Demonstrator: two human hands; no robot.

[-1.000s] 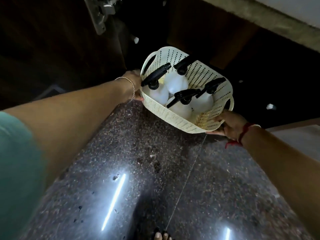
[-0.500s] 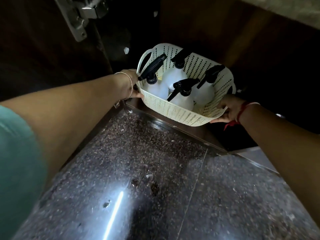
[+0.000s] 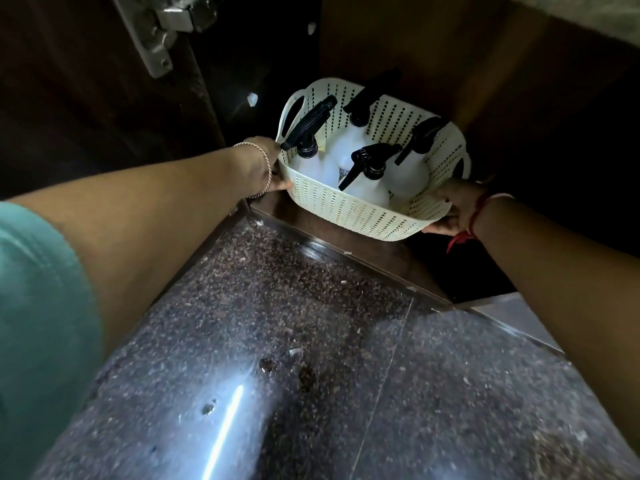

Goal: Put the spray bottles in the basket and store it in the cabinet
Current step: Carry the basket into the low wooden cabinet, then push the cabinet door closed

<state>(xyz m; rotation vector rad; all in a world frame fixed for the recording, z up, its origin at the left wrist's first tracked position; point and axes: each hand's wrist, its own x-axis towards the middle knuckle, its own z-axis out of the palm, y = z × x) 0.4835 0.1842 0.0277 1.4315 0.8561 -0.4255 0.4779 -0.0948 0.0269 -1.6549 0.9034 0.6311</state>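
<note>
Storage step: above the speckled floor [image 3: 311, 341], left hand [image 3: 263, 168] and right hand [image 3: 453, 213] grip opposite rims of the basket [image 3: 349, 209], four spray bottles [image 3: 367, 181] inside, at the cabinet [image 3: 398, 36] sill; next, push inward, level

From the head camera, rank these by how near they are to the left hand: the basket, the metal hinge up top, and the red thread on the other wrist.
1. basket: gripped at its left rim by the left hand.
2. metal hinge: on the door, upper left.
3. red thread: across the basket, on the right wrist.
</note>
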